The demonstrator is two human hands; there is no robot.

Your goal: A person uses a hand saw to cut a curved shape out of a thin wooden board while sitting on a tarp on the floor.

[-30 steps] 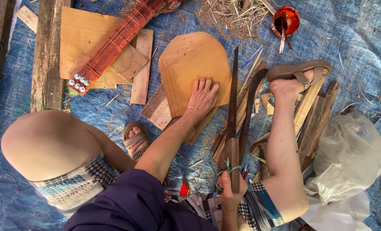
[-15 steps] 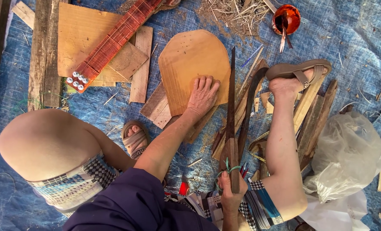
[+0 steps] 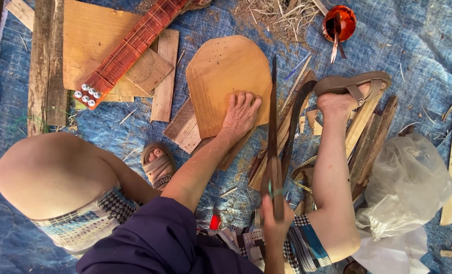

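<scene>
My left hand lies flat, fingers spread, on the lower right of a rounded light-brown wooden board resting on the blue tarp. My right hand grips the handle of a long dark knife, whose blade points away from me, upright just right of the board and close to my left hand's fingers. My knees and sandalled feet frame the work; the right foot rests on a heap of wood slats.
A red fretted instrument neck lies on plywood pieces at the upper left. A red bowl with a brush stands at the top right beside wood shavings. A clear plastic bag sits at right. Planks border the left edge.
The knife has tipped up from leaning left of upright to nearly vertical, and my right hand has shifted slightly. My left hand stays on the board.
</scene>
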